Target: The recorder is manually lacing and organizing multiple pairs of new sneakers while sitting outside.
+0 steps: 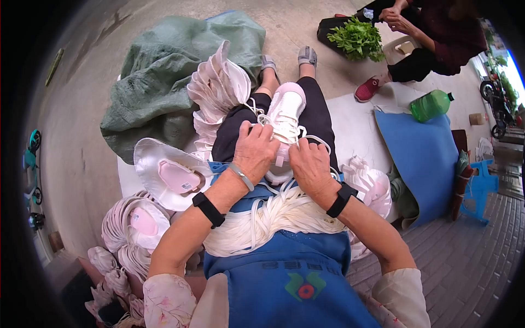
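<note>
A white and pink sneaker upper (286, 112) lies along my lap, its rounded pink toe pointing away from me. White shoelace (302, 131) crosses its front and loops out on both sides. My left hand (255, 148) is closed at the left eyelet edge, fingers pinching the lace. On the opposite edge my right hand (311, 165) is closed the same way, beside the pink tongue tab. The fingertips are partly hidden. Across my blue apron (273, 279), just below both hands, rests a thick bundle of cream laces (268, 224).
Stacked shoe uppers (219, 82) lean by my left leg; more stacks (136, 218) lie at lower left and right (372, 191). A green woven sack (175, 71) spreads beyond. At right are a blue mat (418, 158), green bottle (431, 106) and seated person (437, 38) near leafy greens (356, 39).
</note>
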`<act>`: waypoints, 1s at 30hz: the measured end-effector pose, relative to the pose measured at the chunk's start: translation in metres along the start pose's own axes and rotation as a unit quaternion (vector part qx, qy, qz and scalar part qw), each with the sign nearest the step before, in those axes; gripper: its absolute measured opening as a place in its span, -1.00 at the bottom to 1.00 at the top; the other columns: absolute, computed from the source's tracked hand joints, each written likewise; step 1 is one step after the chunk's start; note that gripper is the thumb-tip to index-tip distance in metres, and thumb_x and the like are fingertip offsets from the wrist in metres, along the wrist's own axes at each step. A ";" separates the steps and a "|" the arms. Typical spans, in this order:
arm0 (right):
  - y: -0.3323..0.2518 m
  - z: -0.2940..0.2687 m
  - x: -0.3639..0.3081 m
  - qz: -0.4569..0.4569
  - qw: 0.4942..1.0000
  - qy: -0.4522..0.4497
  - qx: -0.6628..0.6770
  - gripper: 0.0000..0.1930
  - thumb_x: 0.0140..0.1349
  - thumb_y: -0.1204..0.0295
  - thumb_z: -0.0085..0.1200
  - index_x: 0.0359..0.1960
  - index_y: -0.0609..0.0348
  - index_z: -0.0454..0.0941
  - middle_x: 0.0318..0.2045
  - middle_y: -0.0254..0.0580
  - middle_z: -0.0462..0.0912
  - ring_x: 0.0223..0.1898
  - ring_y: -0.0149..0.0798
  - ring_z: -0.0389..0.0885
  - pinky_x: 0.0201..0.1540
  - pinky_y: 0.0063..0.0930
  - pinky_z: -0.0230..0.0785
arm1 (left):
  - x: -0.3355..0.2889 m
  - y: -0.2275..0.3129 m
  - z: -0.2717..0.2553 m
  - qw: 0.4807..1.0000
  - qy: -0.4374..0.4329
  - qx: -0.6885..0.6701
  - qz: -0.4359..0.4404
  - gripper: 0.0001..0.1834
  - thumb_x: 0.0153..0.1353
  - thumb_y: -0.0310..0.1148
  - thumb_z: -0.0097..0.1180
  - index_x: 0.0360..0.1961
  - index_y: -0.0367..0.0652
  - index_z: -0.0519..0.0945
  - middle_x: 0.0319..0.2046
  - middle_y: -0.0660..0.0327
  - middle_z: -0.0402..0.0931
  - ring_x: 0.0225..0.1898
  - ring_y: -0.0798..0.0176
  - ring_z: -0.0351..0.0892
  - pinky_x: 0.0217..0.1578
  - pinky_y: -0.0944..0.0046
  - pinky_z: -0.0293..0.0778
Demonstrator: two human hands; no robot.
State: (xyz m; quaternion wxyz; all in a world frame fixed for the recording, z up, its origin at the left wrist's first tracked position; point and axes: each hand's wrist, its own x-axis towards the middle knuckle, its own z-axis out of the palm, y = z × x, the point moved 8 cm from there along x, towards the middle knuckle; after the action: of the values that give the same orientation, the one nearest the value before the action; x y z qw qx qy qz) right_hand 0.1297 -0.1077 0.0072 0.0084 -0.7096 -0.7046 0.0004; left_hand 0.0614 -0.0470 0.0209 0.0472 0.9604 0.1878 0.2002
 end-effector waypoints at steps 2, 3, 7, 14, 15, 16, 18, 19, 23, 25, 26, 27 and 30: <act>-0.002 -0.001 0.002 -0.012 1.000 0.005 -0.025 -0.84 -0.04 0.45 0.10 -0.38 0.20 0.54 -0.43 -0.20 0.46 -0.39 -0.24 0.49 -0.34 -0.37 0.22 | -0.001 0.001 -0.001 0.999 0.016 -0.041 0.017 -0.94 -0.06 -0.40 0.06 -0.53 -0.13 0.51 -0.45 0.19 0.41 -0.29 0.15 0.43 -0.08 0.09 0.26; -0.003 0.000 0.001 -0.008 1.000 -0.002 -0.023 -0.85 -0.03 0.45 0.10 -0.39 0.19 0.54 -0.44 -0.20 0.46 -0.40 -0.25 0.49 -0.34 -0.37 0.23 | 0.000 0.003 -0.004 0.997 0.047 -0.051 0.026 -0.94 -0.08 -0.40 0.06 -0.57 -0.14 0.47 -0.48 0.19 0.37 -0.33 0.15 0.42 -0.15 0.14 0.29; 0.002 0.005 0.001 0.016 0.999 -0.016 -0.029 -0.88 -0.01 0.44 0.10 -0.42 0.16 0.54 -0.43 -0.20 0.47 -0.39 -0.24 0.53 -0.32 -0.35 0.28 | 0.009 0.007 -0.007 0.995 0.060 -0.080 -0.005 -0.92 -0.06 -0.43 0.13 -0.56 -0.15 0.48 -0.50 0.19 0.40 -0.37 0.16 0.43 -0.27 0.19 0.33; 0.005 0.004 0.009 0.010 0.999 -0.045 -0.006 -0.91 0.01 0.44 0.11 -0.42 0.12 0.53 -0.40 -0.18 0.49 -0.42 -0.21 0.60 -0.34 -0.30 0.35 | -0.021 -0.007 0.014 0.900 0.030 -0.349 -0.258 -0.88 0.07 -0.45 0.20 -0.43 -0.24 0.52 -0.52 0.04 0.53 -0.43 -0.10 0.57 -0.40 0.06 0.47; 0.007 0.008 0.008 0.013 0.999 -0.050 -0.016 -0.93 0.01 0.46 0.09 -0.44 0.12 0.53 -0.38 -0.16 0.48 -0.42 -0.21 0.57 -0.34 -0.31 0.33 | -0.026 -0.007 0.018 0.896 0.029 -0.344 -0.279 -0.88 0.09 -0.44 0.20 -0.43 -0.26 0.53 -0.53 0.04 0.55 -0.45 -0.06 0.59 -0.41 0.10 0.48; 0.006 0.007 0.008 0.013 0.998 -0.052 -0.017 -0.93 0.01 0.46 0.09 -0.44 0.12 0.53 -0.38 -0.16 0.48 -0.42 -0.21 0.57 -0.34 -0.31 0.33 | -0.031 -0.009 0.018 0.891 0.025 -0.339 -0.301 -0.87 0.10 -0.43 0.20 -0.43 -0.27 0.54 -0.55 0.05 0.57 -0.48 -0.01 0.61 -0.42 0.14 0.49; 0.001 -0.001 0.012 -0.019 0.998 -0.025 -0.050 -0.89 -0.02 0.45 0.09 -0.41 0.14 0.51 -0.39 -0.15 0.44 -0.37 -0.21 0.50 -0.29 -0.33 0.28 | -0.030 -0.020 0.016 0.869 0.048 -0.373 -0.322 -0.86 0.11 -0.42 0.21 -0.42 -0.28 0.55 -0.56 0.05 0.58 -0.49 0.04 0.62 -0.43 0.19 0.50; 0.002 -0.001 0.013 -0.022 0.998 -0.026 -0.053 -0.89 -0.02 0.45 0.09 -0.41 0.14 0.51 -0.39 -0.15 0.44 -0.37 -0.21 0.50 -0.29 -0.33 0.28 | -0.029 -0.025 0.014 0.845 0.073 -0.406 -0.341 -0.85 0.11 -0.41 0.22 -0.42 -0.29 0.55 -0.57 0.06 0.59 -0.51 0.10 0.64 -0.44 0.23 0.50; -0.004 0.001 0.010 -0.109 0.993 0.011 -0.037 -0.86 -0.03 0.44 0.05 -0.41 0.18 0.48 -0.42 -0.16 0.38 -0.32 -0.20 0.39 -0.22 -0.34 0.21 | -0.037 -0.019 0.039 0.817 0.004 -0.441 -0.372 -0.85 0.11 -0.41 0.21 -0.41 -0.31 0.56 -0.58 0.06 0.59 -0.53 0.15 0.64 -0.45 0.26 0.50; -0.002 0.000 0.004 -0.130 0.991 0.029 -0.006 -0.88 -0.01 0.46 0.01 -0.41 0.19 0.45 -0.43 -0.16 0.36 -0.32 -0.18 0.39 -0.20 -0.32 0.21 | -0.035 -0.017 0.041 0.823 0.007 -0.436 -0.363 -0.85 0.11 -0.41 0.20 -0.41 -0.31 0.56 -0.57 0.05 0.59 -0.53 0.14 0.64 -0.44 0.25 0.50; -0.002 0.001 0.002 -0.133 0.991 0.026 -0.003 -0.88 -0.01 0.46 0.01 -0.41 0.19 0.45 -0.43 -0.16 0.36 -0.32 -0.18 0.39 -0.20 -0.32 0.21 | -0.034 -0.015 0.041 0.833 0.011 -0.429 -0.349 -0.85 0.10 -0.41 0.20 -0.41 -0.31 0.56 -0.56 0.04 0.59 -0.52 0.12 0.64 -0.44 0.24 0.50; 0.000 -0.002 0.000 -0.136 0.990 0.046 0.006 -0.88 -0.02 0.47 0.00 -0.40 0.19 0.45 -0.43 -0.16 0.36 -0.31 -0.18 0.40 -0.20 -0.32 0.22 | -0.034 -0.014 0.040 0.841 0.023 -0.422 -0.338 -0.84 0.09 -0.41 0.19 -0.40 -0.31 0.55 -0.54 0.02 0.60 -0.51 0.09 0.64 -0.44 0.22 0.50; 0.000 -0.008 -0.001 -0.136 0.988 0.071 0.029 -0.88 -0.01 0.48 -0.01 -0.39 0.19 0.42 -0.44 -0.16 0.34 -0.31 -0.17 0.42 -0.19 -0.31 0.23 | -0.036 -0.014 0.044 0.845 0.028 -0.410 -0.341 -0.86 0.09 -0.43 0.19 -0.41 -0.30 0.56 -0.52 0.02 0.60 -0.50 0.08 0.65 -0.44 0.21 0.51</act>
State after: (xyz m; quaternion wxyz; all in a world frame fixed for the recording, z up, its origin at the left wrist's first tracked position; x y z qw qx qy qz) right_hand 0.1293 -0.1089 0.0157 0.0790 -0.6053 -0.7915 -0.0307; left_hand 0.0440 -0.0486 -0.0342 0.4967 0.7228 0.4059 0.2571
